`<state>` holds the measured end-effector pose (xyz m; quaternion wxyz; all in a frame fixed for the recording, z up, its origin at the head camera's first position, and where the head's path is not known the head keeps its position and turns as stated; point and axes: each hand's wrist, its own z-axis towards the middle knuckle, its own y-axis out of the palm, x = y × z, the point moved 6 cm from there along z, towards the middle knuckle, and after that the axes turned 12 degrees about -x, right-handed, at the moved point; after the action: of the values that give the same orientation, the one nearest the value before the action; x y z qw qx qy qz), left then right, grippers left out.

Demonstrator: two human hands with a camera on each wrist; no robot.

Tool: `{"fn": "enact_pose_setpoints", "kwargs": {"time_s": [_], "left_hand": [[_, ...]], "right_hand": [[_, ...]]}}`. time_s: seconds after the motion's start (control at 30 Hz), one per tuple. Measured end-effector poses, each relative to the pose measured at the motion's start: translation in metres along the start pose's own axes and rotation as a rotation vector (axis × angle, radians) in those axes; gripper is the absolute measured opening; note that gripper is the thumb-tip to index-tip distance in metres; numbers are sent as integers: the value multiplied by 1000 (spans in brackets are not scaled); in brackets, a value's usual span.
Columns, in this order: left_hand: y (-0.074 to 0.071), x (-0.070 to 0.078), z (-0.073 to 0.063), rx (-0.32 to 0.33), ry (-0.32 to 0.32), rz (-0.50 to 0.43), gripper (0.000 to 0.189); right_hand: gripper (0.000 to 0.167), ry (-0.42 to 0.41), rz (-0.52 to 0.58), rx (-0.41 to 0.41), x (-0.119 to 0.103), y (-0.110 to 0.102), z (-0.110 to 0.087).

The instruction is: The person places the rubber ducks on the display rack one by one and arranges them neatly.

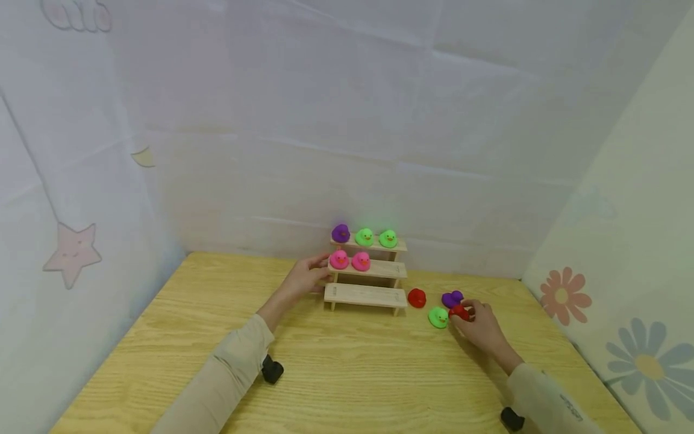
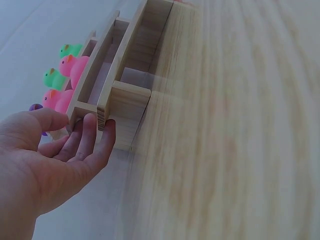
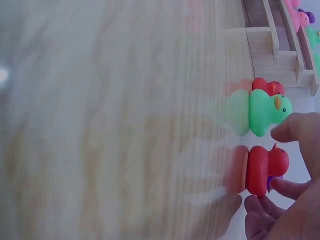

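My left hand (image 1: 305, 278) grips the left end of a three-step wooden display stand (image 1: 365, 295), thumb by the middle step and fingers curled against the ends of the lower steps. On the top step are a purple duck (image 1: 340, 233) and two green ducks (image 1: 365, 237); two pink ducks (image 1: 339, 260) sit on the middle step. My right hand (image 1: 481, 325) is around a red rubber duck (image 3: 260, 170) on the table. A finger reaches its side, while the thumb stands apart from it, beside a green duck (image 3: 265, 112).
Right of the stand, another red duck (image 1: 417, 298) lies on the wooden table (image 1: 347, 374), and a purple duck (image 1: 452, 298) is just behind my right hand. Printed cloth (image 1: 347, 150) hangs behind and at both sides. Black objects (image 1: 272, 369) show near both forearms.
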<state>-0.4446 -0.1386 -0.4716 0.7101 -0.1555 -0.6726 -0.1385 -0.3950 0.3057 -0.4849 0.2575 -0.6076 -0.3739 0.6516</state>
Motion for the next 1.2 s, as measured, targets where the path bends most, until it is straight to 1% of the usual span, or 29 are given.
{"fn": "enact_pose_setpoints", "kwargs": {"time_s": [0.13,0.4,0.57,0.7,0.87,0.97,1.1,1.2], "left_hand": [[0,0,-1,-1,5,0,55],[1,3,-2,-23,20,-3,56],[1,3,-2,-27,17,-13,57],[2,3,-4,-18,21,-10,56],[3,3,-4,-7,23,-3,55],[3,3,-4,2,18,-2,54],[2,3,-4,9,14,1,54],[2,3,-3,7,13,2,55]], "right_hand": [[57,-15,-24,23,-6,0,0],[45,-50,-22,55,-9,-4,-2],[39,-77,-12,46,-9,-4,-1],[34,-87,11,18,-9,-4,-1],[35,-70,36,-17,-13,-6,-4],[36,-65,61,-27,-19,-10,-7],[39,-72,81,-25,-28,-16,-9],[40,-86,76,-9,-34,-20,-7]]}}
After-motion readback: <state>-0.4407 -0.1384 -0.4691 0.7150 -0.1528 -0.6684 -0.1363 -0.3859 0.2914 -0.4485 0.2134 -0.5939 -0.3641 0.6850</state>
